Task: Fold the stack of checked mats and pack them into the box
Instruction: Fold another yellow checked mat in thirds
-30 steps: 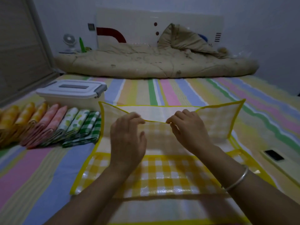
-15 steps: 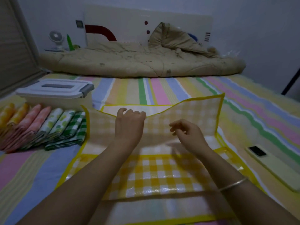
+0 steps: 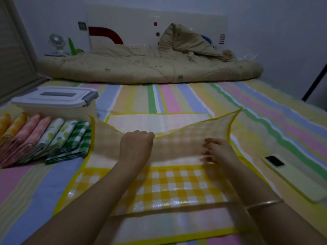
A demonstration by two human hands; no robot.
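Note:
A yellow checked mat (image 3: 173,188) with a yellow border lies spread in front of me on the striped bed. Its near part is folded away from me, pale underside up. My left hand (image 3: 136,147) is closed on the folded edge near its middle and holds it raised. My right hand (image 3: 217,152) is blurred, fingers apart, resting on the pale folded flap to the right. A row of folded mats (image 3: 47,138) in yellow, pink, leaf print and green check lies at the left. Behind them stands the white box (image 3: 54,103) with its lid on.
A pale phone (image 3: 290,175) lies on the bed at the right. A rolled beige quilt (image 3: 148,68) and pillow run along the headboard at the back. A small fan (image 3: 56,43) stands in the far left corner.
My right hand has let go of the folded edge and slid right and toward me onto the flap. My left hand keeps its grip on the edge. The view has shifted right.

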